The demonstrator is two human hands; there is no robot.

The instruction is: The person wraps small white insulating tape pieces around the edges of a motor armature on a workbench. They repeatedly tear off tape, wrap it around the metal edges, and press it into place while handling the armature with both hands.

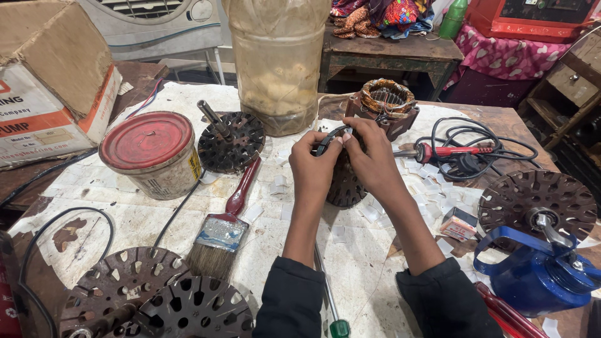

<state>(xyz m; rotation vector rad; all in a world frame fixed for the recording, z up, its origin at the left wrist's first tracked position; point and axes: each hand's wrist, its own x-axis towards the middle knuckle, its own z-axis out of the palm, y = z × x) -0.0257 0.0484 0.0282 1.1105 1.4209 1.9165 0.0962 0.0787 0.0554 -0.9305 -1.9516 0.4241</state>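
Both hands are up at the middle of the desk (156, 219), working one piece together: the left hand (311, 164) and the right hand (370, 156) pinch a dark curved strip (327, 139) between fingertips, fingers closed tight on it, right above a black perforated motor disc (344, 184) that stands partly hidden behind the knuckles. Just beyond the right hand sits a copper-wound stator (387, 100). To the right lies a red-handled soldering iron (447, 151) among black cable. To the left, a paintbrush (222, 228) with a red handle rests beside a red-lidded tin (150, 150), and another perforated disc with a shaft (230, 141) lies just behind it. A big cloudy plastic jar (277, 62) stands on the far side, and a blue can (538, 272) waits near right.
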